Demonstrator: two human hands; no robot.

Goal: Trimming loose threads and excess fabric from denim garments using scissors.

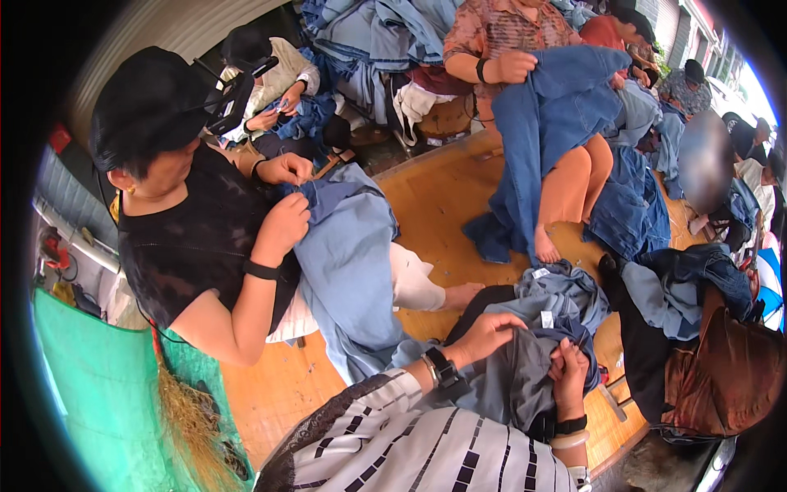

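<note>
We pinch the grey garment (518, 377) in nearly closed fingers, left hand (489, 336) and right hand (567, 371) apart, seemingly to keep its edge spread.

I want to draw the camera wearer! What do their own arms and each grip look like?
The left grip has no glove; behind it are a black watch-like band and a pale bracelet. The right grip is gloveless too, with a black band and pale bangle. The left sleeve is white with black dashes and dark lace trim. Little of the right sleeve shows.
</note>
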